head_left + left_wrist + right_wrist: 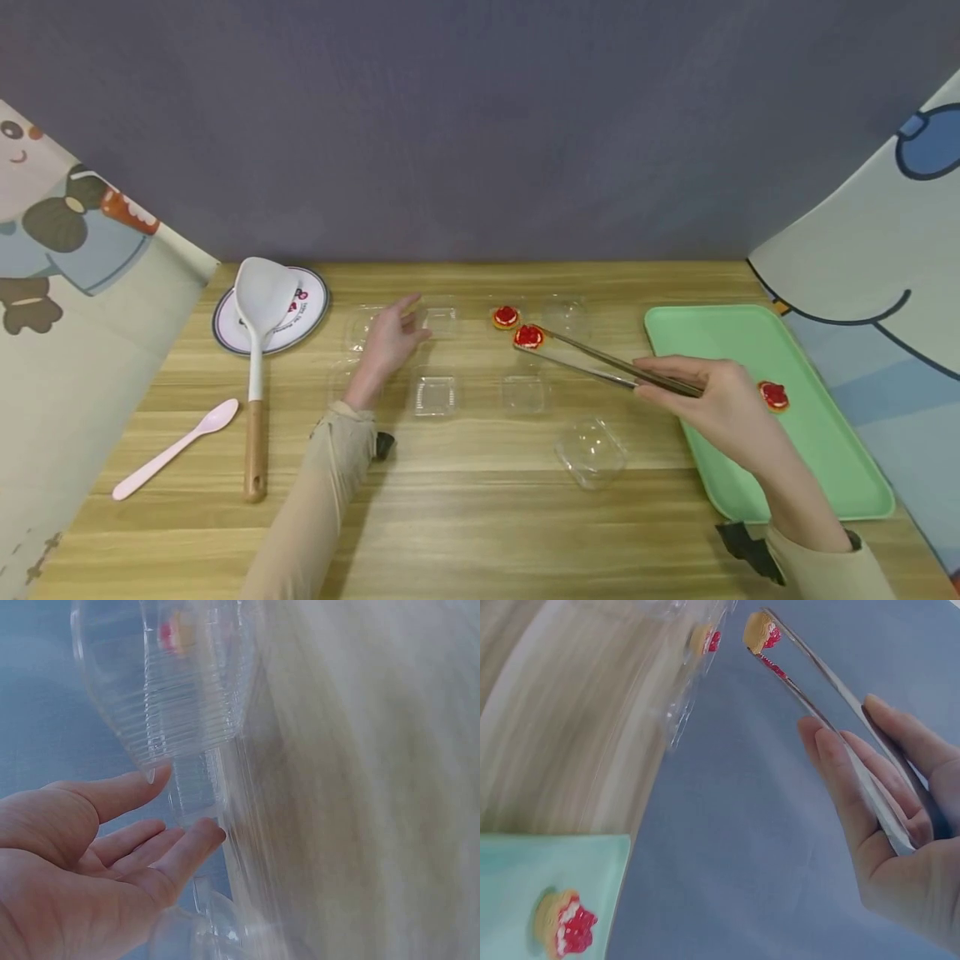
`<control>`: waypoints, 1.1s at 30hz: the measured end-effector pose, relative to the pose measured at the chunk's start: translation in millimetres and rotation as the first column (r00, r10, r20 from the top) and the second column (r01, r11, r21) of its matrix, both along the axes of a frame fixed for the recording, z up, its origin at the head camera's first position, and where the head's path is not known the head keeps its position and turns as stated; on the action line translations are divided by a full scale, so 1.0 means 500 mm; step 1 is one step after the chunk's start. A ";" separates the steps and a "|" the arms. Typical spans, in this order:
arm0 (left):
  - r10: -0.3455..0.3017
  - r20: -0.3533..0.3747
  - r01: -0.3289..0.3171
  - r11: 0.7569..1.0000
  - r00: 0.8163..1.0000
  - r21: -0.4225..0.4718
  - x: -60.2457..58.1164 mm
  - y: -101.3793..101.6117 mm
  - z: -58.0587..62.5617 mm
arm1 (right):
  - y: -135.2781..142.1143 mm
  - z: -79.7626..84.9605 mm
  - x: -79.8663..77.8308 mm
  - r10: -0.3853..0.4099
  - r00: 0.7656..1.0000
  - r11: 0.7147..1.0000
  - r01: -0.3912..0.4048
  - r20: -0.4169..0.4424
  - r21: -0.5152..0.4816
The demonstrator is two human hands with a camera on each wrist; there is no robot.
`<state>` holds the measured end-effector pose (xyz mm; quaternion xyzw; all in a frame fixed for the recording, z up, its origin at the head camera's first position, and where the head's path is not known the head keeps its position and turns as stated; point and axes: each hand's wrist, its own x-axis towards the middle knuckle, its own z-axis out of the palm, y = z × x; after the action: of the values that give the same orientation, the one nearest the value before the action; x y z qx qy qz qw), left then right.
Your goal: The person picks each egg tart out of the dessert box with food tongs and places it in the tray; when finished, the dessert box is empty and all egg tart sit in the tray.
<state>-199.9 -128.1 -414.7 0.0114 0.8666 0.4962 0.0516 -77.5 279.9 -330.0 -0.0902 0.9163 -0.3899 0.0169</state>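
My right hand (pixel 712 400) grips long metal tongs (pixel 600 367) by the rear part. Between the tong tips is a small tart (pixel 760 631) with red topping, held up off the table in the right wrist view. A second such tart (pixel 506 317) sits in a clear plastic container at the back. My left hand (pixel 392 337) reaches over the containers at the back left, fingers extended and loosely spread. In the left wrist view its thumb tip is right at the edge of a clear ribbed container (pixel 187 712), and nothing is gripped in it.
On the right lies a green tray (pixel 787 483) with one tart (pixel 773 396). Several clear containers (pixel 435 396) stand mid-table, one (pixel 591 452) nearer the front. At left, a white spatula (pixel 264 304) with wooden handle rests across a plate (pixel 311 312), beside a pink spoon (pixel 176 448).
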 end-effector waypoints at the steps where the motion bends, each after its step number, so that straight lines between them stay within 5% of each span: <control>1: -0.002 -0.001 0.002 1.000 1.000 -0.003 0.000 0.000 0.000 | 0.003 -0.001 0.004 -0.005 1.000 1.000 0.005 -0.005 0.000; 17: 0.003 0.032 -0.004 1.000 0.999 0.018 0.001 -0.009 0.001 | 0.037 -0.024 0.060 -0.058 0.995 0.998 0.060 -0.081 0.022; 28: 0.004 0.026 -0.004 1.000 1.000 0.001 0.000 -0.007 0.000 | 0.074 -0.041 0.118 -0.185 0.983 0.983 0.185 -0.013 0.008; 33: -0.003 0.018 0.003 1.000 1.000 0.007 -0.004 -0.007 -0.001 | 0.098 -0.049 0.149 -0.267 0.960 0.964 0.267 0.085 0.010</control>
<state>-201.9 -131.5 -415.4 0.0087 0.8644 0.4992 0.0601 -3.1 328.8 -354.5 0.0510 0.9181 -0.3930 0.0032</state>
